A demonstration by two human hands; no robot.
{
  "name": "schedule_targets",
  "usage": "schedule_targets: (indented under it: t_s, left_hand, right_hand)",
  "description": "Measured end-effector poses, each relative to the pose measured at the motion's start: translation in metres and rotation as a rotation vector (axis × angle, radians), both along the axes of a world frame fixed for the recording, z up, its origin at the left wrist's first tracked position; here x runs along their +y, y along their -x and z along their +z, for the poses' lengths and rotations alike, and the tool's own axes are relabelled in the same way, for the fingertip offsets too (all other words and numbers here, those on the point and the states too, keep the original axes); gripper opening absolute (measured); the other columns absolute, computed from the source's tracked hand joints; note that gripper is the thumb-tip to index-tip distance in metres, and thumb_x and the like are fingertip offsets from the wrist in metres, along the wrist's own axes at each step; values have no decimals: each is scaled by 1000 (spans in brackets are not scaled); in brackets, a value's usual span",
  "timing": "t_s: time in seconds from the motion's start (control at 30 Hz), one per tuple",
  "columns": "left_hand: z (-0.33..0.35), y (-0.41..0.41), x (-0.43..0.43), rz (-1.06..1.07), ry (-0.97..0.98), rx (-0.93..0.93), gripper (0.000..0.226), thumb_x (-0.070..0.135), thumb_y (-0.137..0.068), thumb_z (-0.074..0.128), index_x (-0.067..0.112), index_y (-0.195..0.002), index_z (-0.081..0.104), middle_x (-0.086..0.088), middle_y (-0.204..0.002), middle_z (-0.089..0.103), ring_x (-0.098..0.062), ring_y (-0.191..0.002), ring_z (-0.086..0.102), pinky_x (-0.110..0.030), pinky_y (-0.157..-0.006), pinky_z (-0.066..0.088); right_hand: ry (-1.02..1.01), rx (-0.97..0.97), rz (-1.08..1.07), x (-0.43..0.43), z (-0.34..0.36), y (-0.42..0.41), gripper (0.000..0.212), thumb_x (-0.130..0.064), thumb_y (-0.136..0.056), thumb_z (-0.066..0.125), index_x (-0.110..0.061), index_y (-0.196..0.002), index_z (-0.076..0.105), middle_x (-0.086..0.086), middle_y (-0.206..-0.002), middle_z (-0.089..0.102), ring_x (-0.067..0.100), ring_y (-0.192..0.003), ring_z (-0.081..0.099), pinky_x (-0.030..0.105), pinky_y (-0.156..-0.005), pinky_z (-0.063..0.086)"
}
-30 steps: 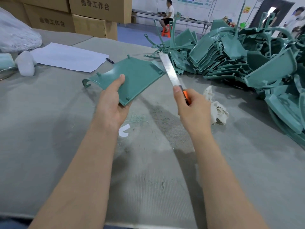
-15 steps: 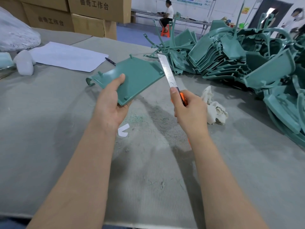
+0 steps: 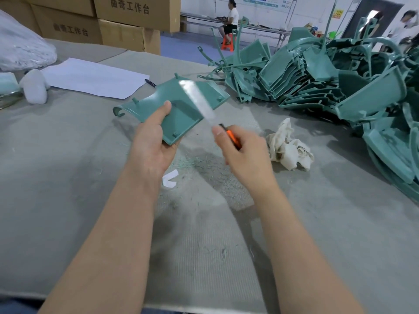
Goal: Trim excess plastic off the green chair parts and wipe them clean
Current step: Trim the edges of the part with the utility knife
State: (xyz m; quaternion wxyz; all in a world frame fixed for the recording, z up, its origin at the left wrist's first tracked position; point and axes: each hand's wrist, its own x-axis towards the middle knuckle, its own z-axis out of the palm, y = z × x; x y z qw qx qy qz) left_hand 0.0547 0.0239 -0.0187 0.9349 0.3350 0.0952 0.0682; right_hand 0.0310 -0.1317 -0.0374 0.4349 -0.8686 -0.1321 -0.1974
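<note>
A worker's left hand (image 3: 154,146) grips a green chair panel (image 3: 158,96) by its near corner, thumb (image 3: 165,109) pressed on the upper face, and holds it tilted above the table (image 3: 68,177). The right hand (image 3: 247,155) is clenched round the orange handle of a knife (image 3: 199,103). Its long blade lies across the panel's face towards the right edge. The blade is blurred, and whether it touches the plastic cannot be told.

The nearest danger looks to be to the left thumb, which sits close beside the blade's line. A stroke that skids off the edge or is drawn towards the body could reach it. The panel is gripped at one corner only and rests on nothing, so pressure from the knife could twist it in the grip and send the blade off course. That would likely gouge the visible face instead of shaving off the excess. A blade run out this far may also flex or snap if it is pushed sideways.

Green shavings (image 3: 192,162) litter the table below the hands and could cling to the part, leaving more for the wipe to clear. The rag (image 3: 288,148) lies crumpled just beside the right hand, untouched. The pile (image 3: 317,82) of green parts waits well beyond it.
</note>
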Motion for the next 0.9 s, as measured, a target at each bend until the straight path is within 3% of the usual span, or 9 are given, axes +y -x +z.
schedule_targets:
  t_s: [0.13, 0.27, 0.57, 0.73, 0.83, 0.9]
  left_hand:
    - [1, 2, -1, -19, -7, -33, 3, 7, -91, 62, 10, -92, 64, -2, -76, 75, -13, -68, 72, -21, -53, 54]
    - [1, 2, -3, -41, -37, -56, 6, 7, -91, 62, 11, -96, 63, -2, -79, 75, -14, -70, 72, -23, -53, 54]
    - [-1, -1, -1, -32, -42, -61, 8, 8, -91, 61, 11, -99, 63, -1, -80, 75, -14, -72, 72, -23, -55, 55]
    - [-3, -2, 0, -7, -35, -51, 8, 8, -91, 62, 12, -98, 63, -1, -81, 75, -14, -73, 73, -23, -56, 55]
    - [-3, -3, 0, 5, -30, -47, 5, 9, -92, 62, 12, -96, 63, 0, -78, 75, -13, -71, 72, -22, -54, 54]
    - [-3, -4, -1, 9, -16, -42, 5, 11, -92, 61, 11, -97, 63, 0, -78, 75, -13, -71, 72, -22, -55, 54]
  right_hand:
    - [-143, -10, -252, -19, 2, -6, 53, -57, -94, 46, -8, -72, 53, 13, -62, 54, 26, -55, 50, 41, -56, 49]
    - [-167, -4, -309, -25, 0, -10, 62, -59, -93, 46, 0, -75, 53, 24, -70, 58, 39, -64, 55, 52, -61, 51]
    - [-147, 38, -265, -20, 0, -7, 59, -59, -92, 47, -3, -73, 54, 23, -67, 59, 26, -52, 46, 48, -59, 50]
    - [-65, 32, -208, -13, -1, -6, 53, -54, -94, 48, -7, -69, 52, 21, -65, 58, 34, -57, 54, 51, -59, 52]
    - [-17, 17, -176, -8, -2, -4, 52, -53, -95, 47, -9, -67, 51, 10, -56, 53, 31, -57, 55, 42, -55, 49]
    - [38, 2, -146, -3, -5, -4, 51, -54, -95, 47, -13, -65, 49, -1, -51, 45, 18, -47, 44, 34, -48, 38]
